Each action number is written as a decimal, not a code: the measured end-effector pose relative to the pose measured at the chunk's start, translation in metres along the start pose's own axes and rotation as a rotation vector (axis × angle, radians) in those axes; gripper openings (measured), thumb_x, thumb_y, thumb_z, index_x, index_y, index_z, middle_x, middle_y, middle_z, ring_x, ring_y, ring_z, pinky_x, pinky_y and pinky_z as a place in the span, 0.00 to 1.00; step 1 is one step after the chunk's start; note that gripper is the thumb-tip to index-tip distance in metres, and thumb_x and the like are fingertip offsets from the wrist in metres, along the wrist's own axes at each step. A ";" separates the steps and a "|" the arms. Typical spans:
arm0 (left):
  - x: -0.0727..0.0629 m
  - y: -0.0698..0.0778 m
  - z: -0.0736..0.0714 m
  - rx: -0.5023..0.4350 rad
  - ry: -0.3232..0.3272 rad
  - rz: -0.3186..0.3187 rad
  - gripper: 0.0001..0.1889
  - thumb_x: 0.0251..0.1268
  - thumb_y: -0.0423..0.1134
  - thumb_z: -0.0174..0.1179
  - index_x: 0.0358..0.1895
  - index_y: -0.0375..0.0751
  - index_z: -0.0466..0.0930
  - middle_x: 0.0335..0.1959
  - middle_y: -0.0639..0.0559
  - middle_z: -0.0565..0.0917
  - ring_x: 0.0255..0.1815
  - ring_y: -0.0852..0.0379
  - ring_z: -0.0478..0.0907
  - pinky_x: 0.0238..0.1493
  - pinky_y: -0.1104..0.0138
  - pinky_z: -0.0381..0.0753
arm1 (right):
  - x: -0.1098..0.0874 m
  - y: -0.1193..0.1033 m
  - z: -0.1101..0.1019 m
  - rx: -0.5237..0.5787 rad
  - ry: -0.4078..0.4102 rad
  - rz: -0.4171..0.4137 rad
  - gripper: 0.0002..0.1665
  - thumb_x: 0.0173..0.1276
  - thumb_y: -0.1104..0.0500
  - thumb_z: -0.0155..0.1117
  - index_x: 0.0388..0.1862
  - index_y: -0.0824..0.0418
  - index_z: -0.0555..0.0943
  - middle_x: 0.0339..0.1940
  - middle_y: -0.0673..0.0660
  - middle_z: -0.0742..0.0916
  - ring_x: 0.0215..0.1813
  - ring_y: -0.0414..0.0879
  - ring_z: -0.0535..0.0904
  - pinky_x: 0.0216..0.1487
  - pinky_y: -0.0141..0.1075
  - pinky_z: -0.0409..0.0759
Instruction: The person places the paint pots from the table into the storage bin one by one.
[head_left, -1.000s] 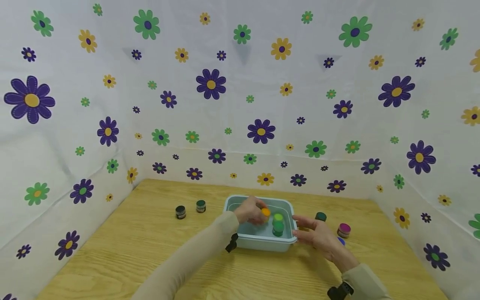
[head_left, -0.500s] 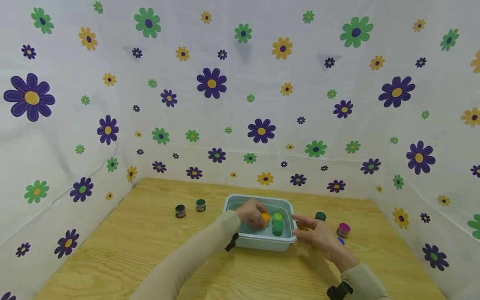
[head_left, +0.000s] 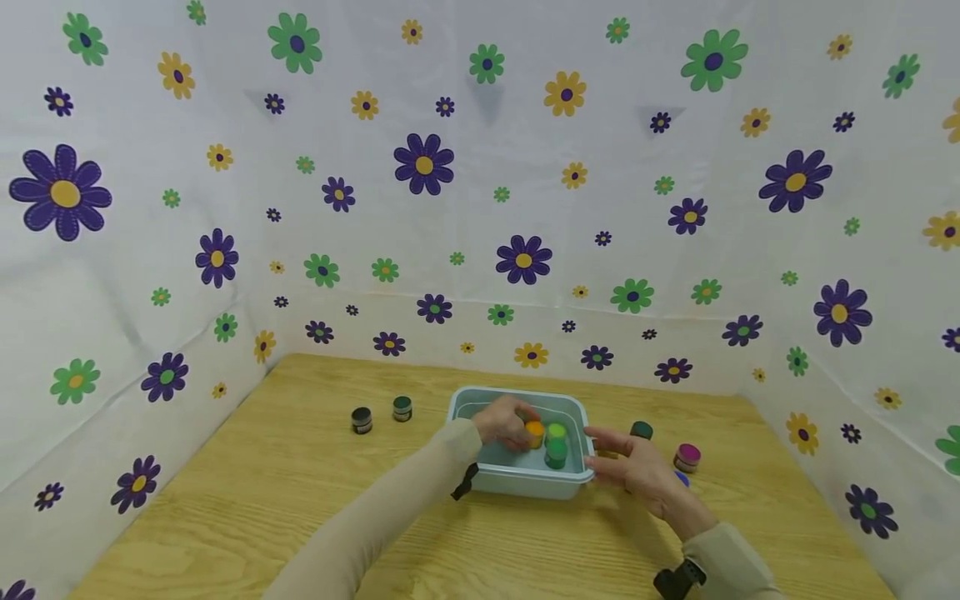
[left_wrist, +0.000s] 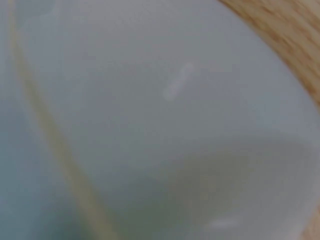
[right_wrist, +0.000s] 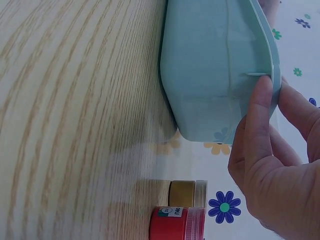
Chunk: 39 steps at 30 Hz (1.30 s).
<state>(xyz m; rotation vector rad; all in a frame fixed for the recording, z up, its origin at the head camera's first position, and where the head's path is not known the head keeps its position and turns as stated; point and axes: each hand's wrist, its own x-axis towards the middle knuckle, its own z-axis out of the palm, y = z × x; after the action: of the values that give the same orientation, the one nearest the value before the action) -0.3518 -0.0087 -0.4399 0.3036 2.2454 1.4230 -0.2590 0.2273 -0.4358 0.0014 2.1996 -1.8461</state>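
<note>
Inside a pale blue plastic tub (head_left: 517, 487), my left hand (head_left: 504, 421) grips a small paint jar with an orange lid (head_left: 534, 432). Two more jars stand just right of it in the tub, one with a lime lid (head_left: 556, 433) and one with a green lid (head_left: 556, 454). My right hand (head_left: 647, 475) pinches the tub's right rim; in the right wrist view my fingers (right_wrist: 259, 120) press the outer wall just under the rim (right_wrist: 275, 65). The tub's blurred wall (left_wrist: 175, 100) fills the left wrist view, where no hand shows.
On the table (head_left: 315, 500), two dark-lidded jars (head_left: 362, 420) stand left of the tub. To its right are jars with a dark green lid (head_left: 641, 430), a magenta lid (head_left: 687, 457) and a blue lid (head_left: 682, 479), the last partly hidden by my right hand. A flowered sheet surrounds the table.
My left hand has lowered the orange-lidded jar into the tub and shifted it slightly right, close to the two green-lidded jars. My right hand has stayed on the rim.
</note>
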 end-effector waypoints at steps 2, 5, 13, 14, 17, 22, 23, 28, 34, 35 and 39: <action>0.000 0.000 0.000 0.003 0.000 -0.003 0.26 0.53 0.18 0.60 0.59 0.31 0.78 0.53 0.35 0.81 0.40 0.40 0.86 0.42 0.56 0.89 | 0.000 0.001 0.000 0.000 0.000 0.000 0.38 0.64 0.60 0.70 0.72 0.64 0.68 0.69 0.71 0.70 0.45 0.45 0.84 0.50 0.39 0.87; 0.001 0.001 0.001 0.008 0.014 -0.011 0.27 0.51 0.16 0.60 0.58 0.32 0.79 0.55 0.37 0.80 0.38 0.44 0.86 0.43 0.57 0.89 | -0.001 0.001 -0.001 -0.004 -0.008 -0.004 0.38 0.65 0.60 0.69 0.72 0.64 0.67 0.69 0.72 0.70 0.46 0.46 0.84 0.51 0.40 0.87; 0.001 0.001 0.000 0.011 0.040 0.006 0.25 0.51 0.16 0.61 0.56 0.32 0.81 0.58 0.38 0.80 0.42 0.49 0.83 0.43 0.60 0.89 | -0.001 0.000 -0.001 0.000 -0.012 -0.006 0.38 0.65 0.60 0.69 0.72 0.65 0.67 0.70 0.72 0.69 0.49 0.46 0.84 0.54 0.42 0.85; 0.000 0.001 -0.001 0.010 0.040 0.017 0.25 0.51 0.16 0.61 0.56 0.32 0.81 0.58 0.37 0.80 0.43 0.48 0.83 0.43 0.60 0.89 | -0.001 0.001 -0.001 0.000 -0.008 -0.005 0.38 0.65 0.60 0.69 0.72 0.64 0.67 0.69 0.72 0.70 0.49 0.46 0.84 0.54 0.42 0.85; -0.004 0.001 -0.005 0.004 0.046 0.052 0.23 0.52 0.18 0.62 0.54 0.31 0.81 0.57 0.37 0.81 0.44 0.48 0.83 0.43 0.59 0.89 | -0.001 0.001 -0.001 -0.001 0.000 -0.005 0.38 0.64 0.60 0.69 0.72 0.64 0.68 0.68 0.71 0.71 0.49 0.46 0.84 0.56 0.44 0.85; -0.012 0.003 -0.015 -0.023 0.057 0.108 0.19 0.56 0.23 0.63 0.53 0.32 0.81 0.52 0.39 0.82 0.41 0.51 0.83 0.45 0.59 0.88 | 0.000 0.000 0.000 -0.014 0.005 -0.006 0.38 0.63 0.59 0.70 0.71 0.63 0.69 0.68 0.70 0.72 0.49 0.46 0.84 0.56 0.44 0.85; -0.013 0.003 -0.017 -0.029 0.055 0.113 0.18 0.57 0.24 0.64 0.53 0.33 0.81 0.51 0.39 0.83 0.41 0.51 0.83 0.45 0.59 0.88 | 0.000 0.000 0.000 -0.019 0.006 -0.006 0.38 0.63 0.59 0.71 0.71 0.63 0.69 0.68 0.70 0.72 0.49 0.46 0.83 0.55 0.44 0.85; -0.018 0.003 -0.033 -0.074 0.049 0.124 0.15 0.61 0.31 0.65 0.52 0.36 0.82 0.46 0.43 0.85 0.40 0.52 0.84 0.47 0.58 0.88 | 0.002 -0.002 0.000 -0.035 0.011 -0.005 0.38 0.63 0.58 0.71 0.71 0.62 0.69 0.69 0.70 0.71 0.49 0.46 0.83 0.52 0.40 0.86; -0.024 -0.002 -0.055 -0.082 0.050 0.126 0.14 0.63 0.37 0.66 0.51 0.40 0.83 0.41 0.47 0.86 0.44 0.43 0.84 0.51 0.51 0.85 | 0.001 -0.002 0.000 -0.039 0.000 -0.012 0.38 0.64 0.59 0.70 0.72 0.63 0.68 0.70 0.71 0.69 0.48 0.45 0.82 0.51 0.39 0.87; -0.027 -0.002 -0.058 -0.077 0.047 0.131 0.14 0.63 0.38 0.65 0.51 0.40 0.83 0.40 0.47 0.86 0.45 0.41 0.83 0.51 0.51 0.85 | 0.001 -0.002 0.000 -0.038 -0.001 -0.013 0.38 0.64 0.59 0.69 0.72 0.63 0.68 0.70 0.71 0.70 0.48 0.45 0.82 0.51 0.39 0.87; -0.039 -0.005 -0.075 -0.042 0.046 0.171 0.13 0.65 0.39 0.64 0.51 0.41 0.83 0.39 0.48 0.85 0.42 0.40 0.81 0.43 0.54 0.85 | 0.000 0.000 -0.001 -0.031 -0.006 -0.020 0.38 0.64 0.59 0.69 0.72 0.64 0.68 0.69 0.71 0.70 0.48 0.44 0.82 0.51 0.39 0.87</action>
<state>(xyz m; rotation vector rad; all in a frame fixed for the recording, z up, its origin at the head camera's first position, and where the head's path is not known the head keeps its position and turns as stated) -0.3548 -0.0870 -0.4067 0.4635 2.2694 1.5764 -0.2590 0.2280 -0.4360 -0.0323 2.2321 -1.8196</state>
